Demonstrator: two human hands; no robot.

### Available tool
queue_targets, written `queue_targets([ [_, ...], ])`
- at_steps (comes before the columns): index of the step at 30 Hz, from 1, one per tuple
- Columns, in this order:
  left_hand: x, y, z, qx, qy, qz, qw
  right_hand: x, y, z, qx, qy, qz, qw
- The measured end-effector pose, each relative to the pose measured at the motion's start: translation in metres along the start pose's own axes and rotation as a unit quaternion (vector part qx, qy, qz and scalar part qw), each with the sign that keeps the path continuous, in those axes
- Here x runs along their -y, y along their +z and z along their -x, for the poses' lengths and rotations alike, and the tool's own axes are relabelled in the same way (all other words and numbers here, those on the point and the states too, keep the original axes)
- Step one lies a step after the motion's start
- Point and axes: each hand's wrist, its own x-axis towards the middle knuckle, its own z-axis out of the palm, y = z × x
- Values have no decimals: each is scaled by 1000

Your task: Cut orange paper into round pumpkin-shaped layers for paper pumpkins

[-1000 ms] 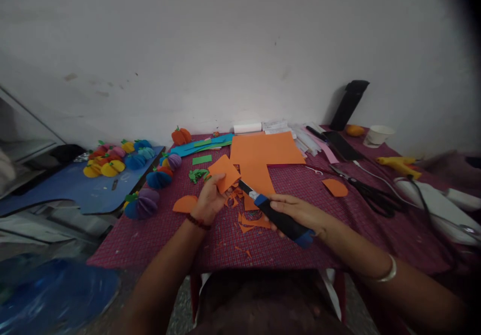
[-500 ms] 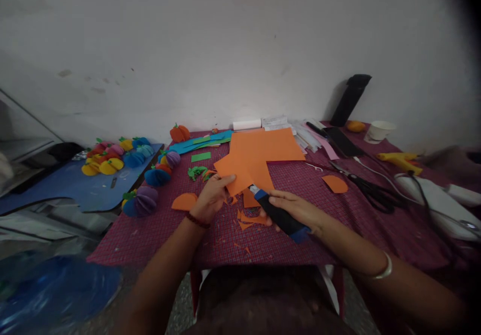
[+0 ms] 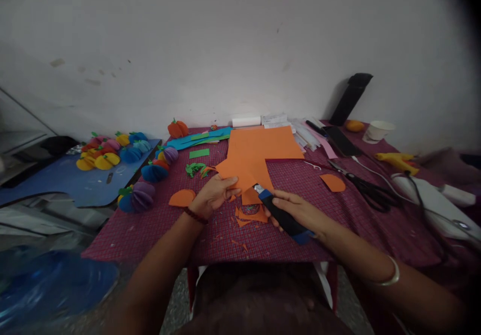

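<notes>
In my left hand (image 3: 215,193) is a piece of orange paper (image 3: 237,170), pinched at its near left edge between thumb and fingers. My right hand (image 3: 291,207) wraps round a blue-and-black handheld cutter (image 3: 280,213) that looks like electric scissors. Its short metal head meets the right edge of the held paper. Behind, larger orange sheets (image 3: 280,142) lie flat. Below the hands are orange offcuts (image 3: 252,215). An orange half-round piece (image 3: 182,198) rests left of my left hand, and another orange cut piece (image 3: 333,183) lies off to the right.
Paper pumpkins (image 3: 143,196) line the table's left side, with more on a blue board (image 3: 48,177). Green scraps (image 3: 195,169) and blue strips (image 3: 205,138) sit at the back left. Rightward are black scissors (image 3: 372,192), a phone (image 3: 341,142), a yellow glue gun (image 3: 396,162) and a paper cup (image 3: 379,131).
The held orange paper has turned and dropped slightly, and my left fingers have shifted along its edge. The cutter stays at the paper's right edge. The whole view has shifted a little.
</notes>
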Motion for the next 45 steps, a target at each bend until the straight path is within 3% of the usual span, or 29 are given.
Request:
queue_targets([
  [8, -2, -8, -6, -10, 5, -29, 1000, -8, -2, 0, 9, 7, 3, 1000],
  [15, 4, -7, -7, 22, -31, -72, 997, -10, -3, -4, 12, 11, -11, 1000],
  [24, 1, -18, -11, 27, -10, -91, 995, -13, -4, -2, 11, 6, -13, 1000],
  [31, 6, -11, -8, 76, -42, -125, 988, -10, -2, -4, -1, 22, -22, 1000],
  [45, 15, -8, -10, 77, -80, -118, 987, -9, 0, -3, -14, 15, -20, 1000],
])
